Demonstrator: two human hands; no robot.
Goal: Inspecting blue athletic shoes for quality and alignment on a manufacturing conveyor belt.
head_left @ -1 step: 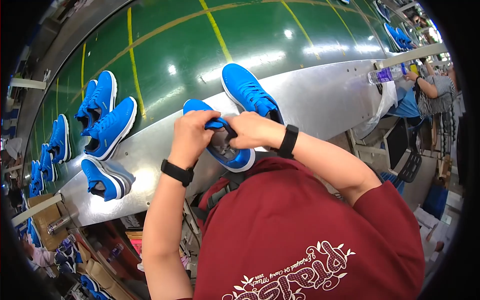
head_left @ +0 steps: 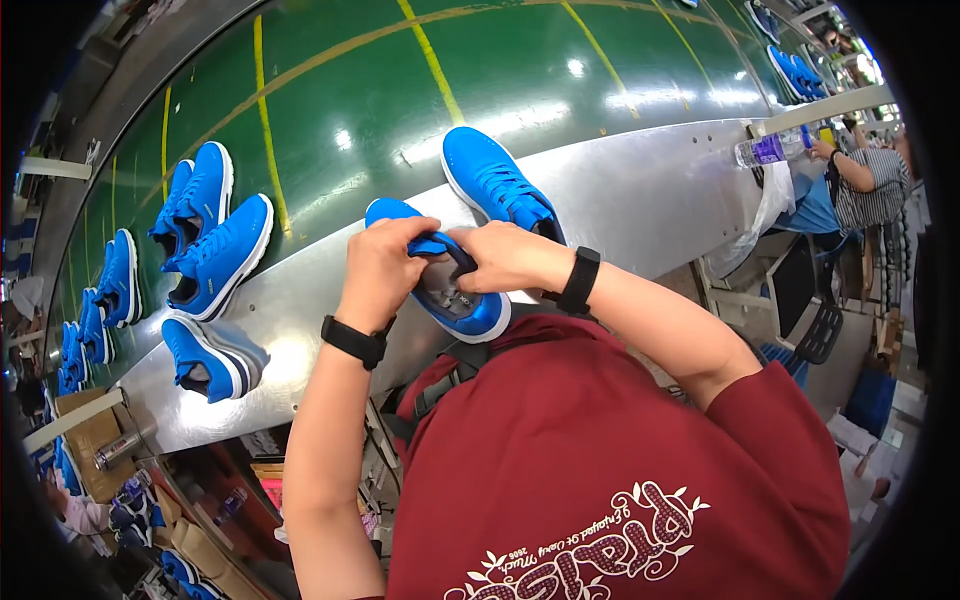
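A blue shoe [head_left: 472, 322] with a white sole sits between the person's two hands, over the metal bench [head_left: 650, 205], its toe toward 11 o'clock and its heel toward 5 o'clock, close to the maroon shirt [head_left: 610, 450]. Its grey inside shows through the opening; whether the sole rests on the metal cannot be told.

At the shoe's 9 o'clock, the left hand [head_left: 380, 262] pinches the raised tongue at the top of the opening between thumb and fingers. At 3 o'clock, the right hand [head_left: 505, 258] grips the same part from the other side, fingers curled in at the opening's edge. Each wrist wears a black band [head_left: 355, 342].

Just beside, at 1 o'clock, stands a second blue shoe [head_left: 490, 175], laced, its toe toward 11 o'clock. Well apart at 9 o'clock is another laced shoe [head_left: 228, 250], near a pair [head_left: 203, 190] just above it; toward 8 o'clock a single shoe [head_left: 205, 360] is on the metal. A row of shoes [head_left: 118, 285] runs on past these.

A green belt [head_left: 340, 90] with yellow lines spreads across 12 o'clock. Between 2 and 3 o'clock are a bottle [head_left: 768, 151] with a purple label and, farther out, a co-worker in a striped top [head_left: 885, 180].
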